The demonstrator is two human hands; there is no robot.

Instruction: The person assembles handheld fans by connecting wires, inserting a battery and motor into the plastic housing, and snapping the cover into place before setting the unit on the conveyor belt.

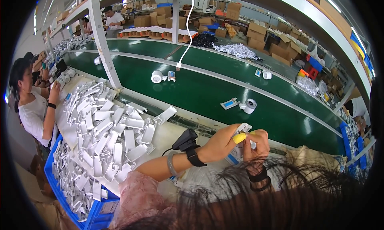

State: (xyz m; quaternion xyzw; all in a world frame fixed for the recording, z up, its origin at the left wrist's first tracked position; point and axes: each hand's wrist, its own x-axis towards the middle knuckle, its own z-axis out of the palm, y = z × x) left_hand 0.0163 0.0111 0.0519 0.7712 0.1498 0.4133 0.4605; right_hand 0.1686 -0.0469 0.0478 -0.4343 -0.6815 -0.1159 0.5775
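Note:
My left hand [221,144] and my right hand [258,145] meet at the near edge of the green conveyor belt. Between their closed fingers is a small white plastic part [243,128], mostly covered by the fingers. A yellow finger cover [239,138] is on my left thumb. Below the hands, a white and blue piece [234,156] shows in part on the worktop. Left of my left forearm lies a big heap of white plastic housings [116,138], some reaching close to the belt's edge.
On the green belt [192,94] sit round white units [249,106] beside small white-and-blue pieces [230,103]. A blue bin [98,214] full of housings stands at the left. A white cable [189,38] hangs over the belt. A co-worker [34,104] works at the far left.

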